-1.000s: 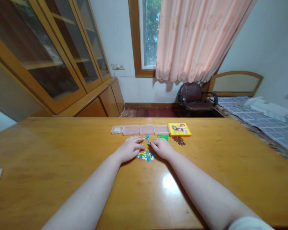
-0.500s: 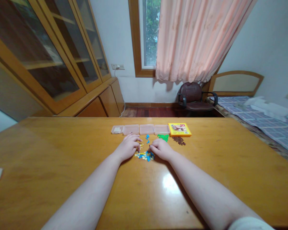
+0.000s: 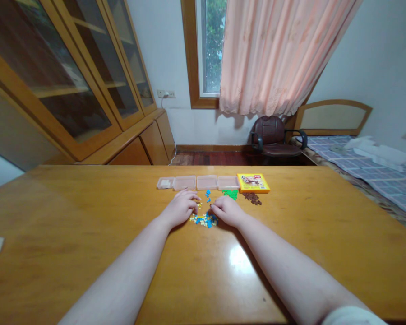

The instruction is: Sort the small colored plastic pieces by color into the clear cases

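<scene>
On either side of the brick pile, left hand and right hand lie apart on the desk, fingers curled; whether either pinches a brick cannot be told.

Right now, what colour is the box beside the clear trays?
The box is yellow; head view shows it.

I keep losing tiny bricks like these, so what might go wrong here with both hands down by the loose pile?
1. The blue and yellow pieces lie loose on the glossy table between the left hand and right hand; a wrist sweep may scatter them.
2. The green pieces and brown pieces sit just beyond the right hand, so colours could get mixed.
</scene>
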Tool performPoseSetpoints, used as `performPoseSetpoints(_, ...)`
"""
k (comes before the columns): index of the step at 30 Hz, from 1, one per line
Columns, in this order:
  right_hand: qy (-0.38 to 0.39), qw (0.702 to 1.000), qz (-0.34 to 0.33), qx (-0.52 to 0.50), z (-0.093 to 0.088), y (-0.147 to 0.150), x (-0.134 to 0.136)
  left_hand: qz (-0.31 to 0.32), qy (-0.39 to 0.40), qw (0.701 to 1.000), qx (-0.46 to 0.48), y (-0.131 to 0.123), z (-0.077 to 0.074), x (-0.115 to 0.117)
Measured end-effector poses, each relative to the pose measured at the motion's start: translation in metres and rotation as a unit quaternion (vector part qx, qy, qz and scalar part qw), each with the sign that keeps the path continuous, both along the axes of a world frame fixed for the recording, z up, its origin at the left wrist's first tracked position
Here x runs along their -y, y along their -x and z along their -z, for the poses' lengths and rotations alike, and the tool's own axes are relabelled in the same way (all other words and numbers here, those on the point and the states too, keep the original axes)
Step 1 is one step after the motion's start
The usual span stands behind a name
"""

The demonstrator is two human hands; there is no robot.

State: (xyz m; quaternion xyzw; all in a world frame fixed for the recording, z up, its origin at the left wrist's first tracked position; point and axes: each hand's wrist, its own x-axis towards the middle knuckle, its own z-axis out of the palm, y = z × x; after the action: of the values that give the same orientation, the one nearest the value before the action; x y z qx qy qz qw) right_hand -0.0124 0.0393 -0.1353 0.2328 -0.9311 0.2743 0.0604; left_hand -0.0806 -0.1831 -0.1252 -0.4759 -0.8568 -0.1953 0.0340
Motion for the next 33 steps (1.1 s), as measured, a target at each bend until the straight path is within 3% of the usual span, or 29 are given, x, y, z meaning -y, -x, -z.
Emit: performPoseSetpoints(33, 0.001, 0.998, 0.040, 0.042, -0.0020, -0.0019, 0.0010, 0.010, 0.002, 1.000, 0.016, -0.0007, -0.0012, -0.0002)
